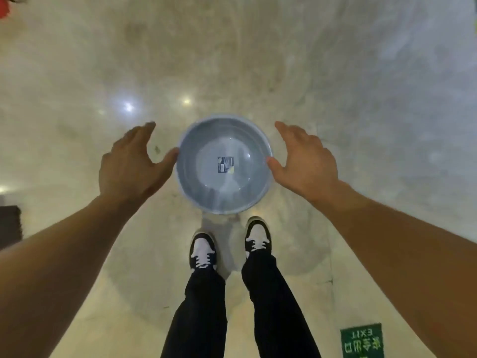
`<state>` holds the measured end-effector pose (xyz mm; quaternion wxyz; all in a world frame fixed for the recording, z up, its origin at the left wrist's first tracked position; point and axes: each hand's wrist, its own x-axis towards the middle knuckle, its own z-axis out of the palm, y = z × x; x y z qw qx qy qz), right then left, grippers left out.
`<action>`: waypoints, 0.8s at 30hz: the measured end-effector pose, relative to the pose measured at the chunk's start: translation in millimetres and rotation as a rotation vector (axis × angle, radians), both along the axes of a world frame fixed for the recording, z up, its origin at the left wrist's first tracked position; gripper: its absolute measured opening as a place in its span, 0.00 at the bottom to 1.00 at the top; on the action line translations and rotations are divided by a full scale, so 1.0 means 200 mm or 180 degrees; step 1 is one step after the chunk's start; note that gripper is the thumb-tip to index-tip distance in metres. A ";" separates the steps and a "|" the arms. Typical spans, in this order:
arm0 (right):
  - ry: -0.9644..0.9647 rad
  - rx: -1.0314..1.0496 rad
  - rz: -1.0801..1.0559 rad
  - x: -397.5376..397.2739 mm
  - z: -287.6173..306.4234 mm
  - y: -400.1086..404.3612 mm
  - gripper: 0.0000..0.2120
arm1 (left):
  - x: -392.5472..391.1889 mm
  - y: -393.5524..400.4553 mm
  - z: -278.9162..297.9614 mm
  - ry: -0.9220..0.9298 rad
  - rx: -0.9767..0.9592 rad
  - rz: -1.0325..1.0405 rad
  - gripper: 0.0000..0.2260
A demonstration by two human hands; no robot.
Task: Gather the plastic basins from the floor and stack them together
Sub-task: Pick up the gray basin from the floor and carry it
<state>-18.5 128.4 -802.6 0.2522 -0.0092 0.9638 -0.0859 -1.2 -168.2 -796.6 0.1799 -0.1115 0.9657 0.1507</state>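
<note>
A round grey-blue plastic basin (206, 187) sits upright on the pale marble floor just ahead of my feet, with a small dark label stuck in its bottom. My left hand (129, 164) is spread open at the basin's left side, thumb tip touching or nearly touching the rim. My right hand (307, 161) is spread open at the right side, thumb tip at the rim. Neither hand has closed on the basin. No other basin shows.
My two black-and-white shoes (229, 244) stand right behind the basin. A green exit sign (362, 341) is set in the floor at the lower right. A dark object (10, 226) sits at the left edge, and something red (4, 7) at the top left corner.
</note>
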 end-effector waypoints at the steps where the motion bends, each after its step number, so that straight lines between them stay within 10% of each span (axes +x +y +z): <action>1: -0.0045 -0.0040 -0.0046 0.01 -0.15 0.01 0.35 | 0.03 0.00 -0.15 -0.0089 0.0019 0.0072 0.37; 12: -0.0426 -0.0272 -0.0576 0.06 -1.25 0.02 0.49 | 0.19 0.04 -1.31 -0.0232 0.0584 0.1016 0.42; 24: 0.0090 -0.0656 -0.1172 0.10 -1.37 0.00 0.47 | 0.21 0.07 -1.41 0.0242 0.0919 0.1622 0.35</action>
